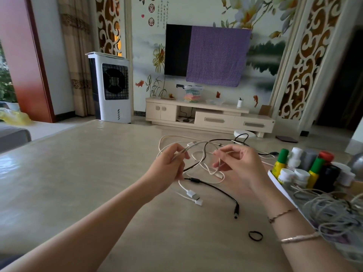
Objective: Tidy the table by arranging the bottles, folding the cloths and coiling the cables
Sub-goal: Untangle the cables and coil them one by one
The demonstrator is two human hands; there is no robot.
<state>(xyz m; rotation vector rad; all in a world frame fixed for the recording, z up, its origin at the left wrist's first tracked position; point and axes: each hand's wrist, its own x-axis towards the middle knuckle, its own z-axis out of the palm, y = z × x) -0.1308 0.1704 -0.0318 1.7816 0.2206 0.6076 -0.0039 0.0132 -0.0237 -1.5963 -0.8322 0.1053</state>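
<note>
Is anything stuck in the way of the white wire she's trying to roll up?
Yes. Both the left hand and right hand pinch the white cable, but a black cable winds through its loops on the table between the hands. It looks tangled, so it probably needs separating first.

Bare forearms, thin beaded bracelet [281, 214] and silvery bangle [298, 238] on right wrist

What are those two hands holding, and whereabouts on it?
Both hold the white cable above the table. The left hand pinches it near one plug end; the right hand pinches a loop further along.
</note>
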